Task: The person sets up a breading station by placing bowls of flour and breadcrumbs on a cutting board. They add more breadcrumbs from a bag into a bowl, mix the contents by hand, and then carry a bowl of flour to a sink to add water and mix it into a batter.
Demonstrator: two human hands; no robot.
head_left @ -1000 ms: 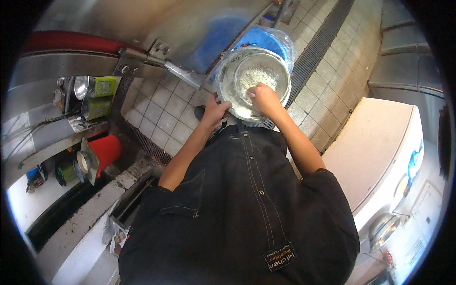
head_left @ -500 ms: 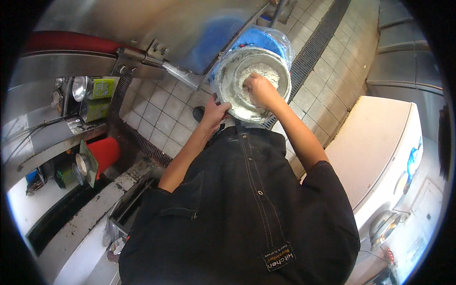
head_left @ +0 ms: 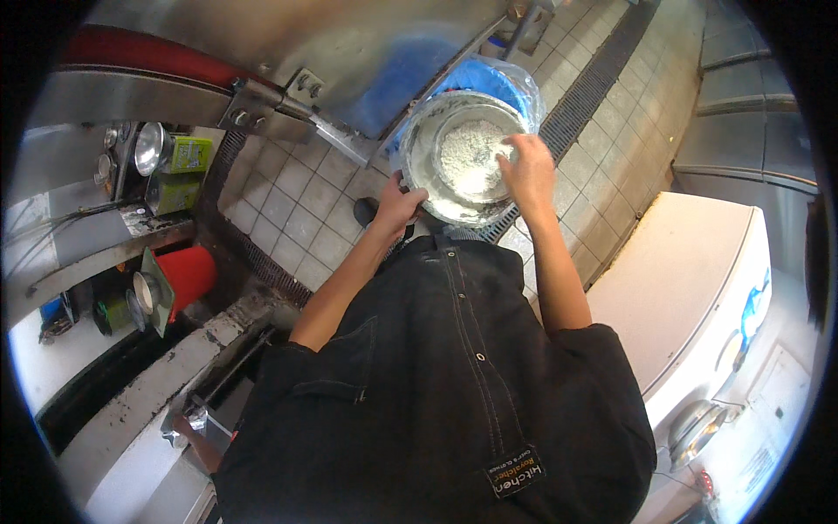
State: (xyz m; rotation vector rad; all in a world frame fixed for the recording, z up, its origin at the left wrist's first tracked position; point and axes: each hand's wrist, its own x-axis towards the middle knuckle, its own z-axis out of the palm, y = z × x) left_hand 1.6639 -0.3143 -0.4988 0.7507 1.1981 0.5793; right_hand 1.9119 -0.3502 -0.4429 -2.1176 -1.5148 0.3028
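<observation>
A round metal bowl with a heap of white grains in it is held out over the tiled floor. My left hand grips the bowl's near left rim. My right hand rests on the right rim, its fingers reaching into the grains. Behind the bowl stands a blue bin lined with clear plastic. My black apron fills the lower middle of the view.
A steel counter with a bracket runs along the top. A floor drain grate crosses the tiles. A white appliance stands at the right. A red container, green boxes and metal cups sit at the left.
The bowl has shifted slightly. My right hand has moved from the middle of the grains to the right rim, uncovering the white heap.
</observation>
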